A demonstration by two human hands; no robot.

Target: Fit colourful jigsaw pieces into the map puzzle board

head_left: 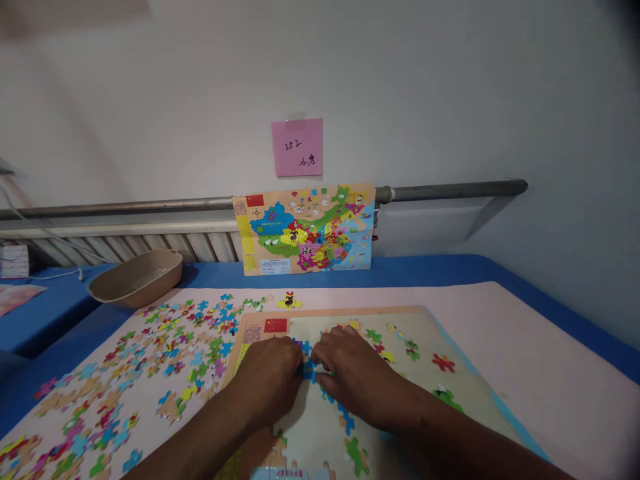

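Observation:
A small cluster of joined blue jigsaw pieces (pixel 307 370) lies between my hands on the puzzle board (pixel 320 407). My left hand (pixel 273 373) is closed at the cluster's left side, its fingertips mostly hidden. From the right, my right hand (pixel 353 373) holds the other side with curled fingers and thumb. Part of the board's printed border is assembled at the left, with a red flag piece (pixel 275 325) at its upper corner. Loose pieces lie on the board to the right, among them a red piece (pixel 443 362) and a green piece (pixel 357 457).
Many loose jigsaw pieces (pixel 150 360) spread over the pink sheet at the left. A beige plastic basin (pixel 137 277) stands behind them. The printed map picture (pixel 307 230) leans against the wall pipe (pixel 450 190), below a pink note (pixel 298 148). A yellow piece (pixel 289 301) lies beyond the board.

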